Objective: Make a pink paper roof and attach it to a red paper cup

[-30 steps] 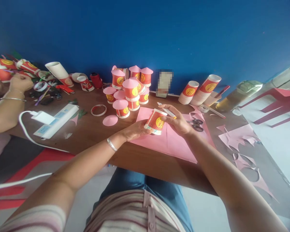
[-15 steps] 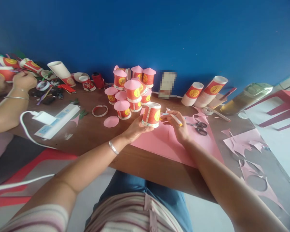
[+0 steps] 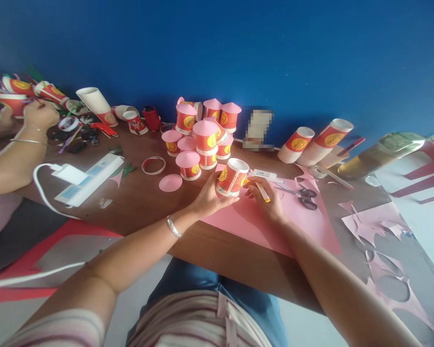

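Observation:
My left hand (image 3: 209, 196) grips a red paper cup (image 3: 232, 177) with a yellow emblem, held mouth-down and tilted just over the pink paper sheet (image 3: 304, 221). My right hand (image 3: 269, 200) is closed around a white glue stick with an orange end (image 3: 263, 190), its tip beside the cup. A heap of red cups with pink cone lids (image 3: 202, 137) stands just behind the cup.
Scissors (image 3: 304, 195) lie on the pink sheet's far side. A pink paper disc (image 3: 170, 182), a tape ring (image 3: 154, 165) and a white power strip (image 3: 90, 178) lie left. Cup stacks (image 3: 314, 140) lie at right. Another person's hand (image 3: 39, 115) works at far left. Pink offcuts (image 3: 379, 221) lie right.
My left hand turned the cup from tilted to upright and carried it a little away from me, then lowered it towards the pink sheet. My right hand shifted the glue stick closer to the cup.

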`<state>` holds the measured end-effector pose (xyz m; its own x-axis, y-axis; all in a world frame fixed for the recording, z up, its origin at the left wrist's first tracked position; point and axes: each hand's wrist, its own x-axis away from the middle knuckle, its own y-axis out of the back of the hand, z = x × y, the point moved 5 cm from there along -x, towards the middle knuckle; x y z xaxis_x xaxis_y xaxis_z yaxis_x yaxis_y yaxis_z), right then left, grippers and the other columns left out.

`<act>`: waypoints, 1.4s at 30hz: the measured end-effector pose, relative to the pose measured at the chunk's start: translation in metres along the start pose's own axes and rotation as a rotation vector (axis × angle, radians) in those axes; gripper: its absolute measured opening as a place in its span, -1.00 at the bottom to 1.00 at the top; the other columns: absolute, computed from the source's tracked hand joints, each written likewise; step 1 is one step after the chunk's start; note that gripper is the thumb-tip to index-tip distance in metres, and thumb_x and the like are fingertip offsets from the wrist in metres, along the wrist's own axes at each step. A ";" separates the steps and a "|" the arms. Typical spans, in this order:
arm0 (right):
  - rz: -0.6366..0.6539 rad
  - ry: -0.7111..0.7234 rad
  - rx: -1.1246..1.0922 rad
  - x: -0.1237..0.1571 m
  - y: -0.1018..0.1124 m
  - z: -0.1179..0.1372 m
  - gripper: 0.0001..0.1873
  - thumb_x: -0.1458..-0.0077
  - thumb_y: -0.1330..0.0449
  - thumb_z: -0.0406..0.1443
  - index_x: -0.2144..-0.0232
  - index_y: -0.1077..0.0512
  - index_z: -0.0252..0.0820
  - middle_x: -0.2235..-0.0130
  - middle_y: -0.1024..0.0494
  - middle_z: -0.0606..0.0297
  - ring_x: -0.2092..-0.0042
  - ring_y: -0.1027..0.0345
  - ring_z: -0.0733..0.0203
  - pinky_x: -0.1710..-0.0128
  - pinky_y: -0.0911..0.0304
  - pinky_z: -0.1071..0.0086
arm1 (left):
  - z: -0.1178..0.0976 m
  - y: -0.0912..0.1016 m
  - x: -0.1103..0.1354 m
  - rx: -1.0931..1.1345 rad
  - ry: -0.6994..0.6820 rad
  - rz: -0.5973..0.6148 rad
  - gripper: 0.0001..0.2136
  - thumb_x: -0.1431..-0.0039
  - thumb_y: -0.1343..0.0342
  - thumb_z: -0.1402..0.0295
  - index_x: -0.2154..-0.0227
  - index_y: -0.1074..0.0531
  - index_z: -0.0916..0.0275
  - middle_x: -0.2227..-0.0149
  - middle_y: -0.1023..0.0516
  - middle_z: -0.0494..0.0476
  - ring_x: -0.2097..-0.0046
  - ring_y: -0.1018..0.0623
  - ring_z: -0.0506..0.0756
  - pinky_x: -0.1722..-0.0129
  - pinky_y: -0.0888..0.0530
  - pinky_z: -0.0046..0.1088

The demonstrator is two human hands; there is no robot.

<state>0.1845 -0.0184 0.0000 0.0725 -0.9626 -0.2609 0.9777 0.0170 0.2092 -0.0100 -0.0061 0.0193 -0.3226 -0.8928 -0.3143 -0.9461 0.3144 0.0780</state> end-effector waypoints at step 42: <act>-0.023 0.443 1.386 -0.138 0.059 0.001 -0.52 -0.27 0.04 -0.46 -0.18 -0.39 -0.20 -0.30 -0.42 -0.05 -0.40 -0.09 -0.19 -0.18 -0.23 -0.11 | 0.007 0.005 0.000 0.209 0.268 -0.010 -0.39 -0.04 -0.42 0.17 -0.12 -0.34 0.18 -0.13 -0.49 0.28 -0.18 -0.48 0.30 -0.17 -0.44 -0.06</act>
<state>0.2318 0.1155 0.0496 0.3644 -0.7939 -0.4868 0.0275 -0.5133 0.8577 -0.0147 -0.0027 0.0132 -0.3356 -0.9406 -0.0519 -0.9318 0.3395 -0.1282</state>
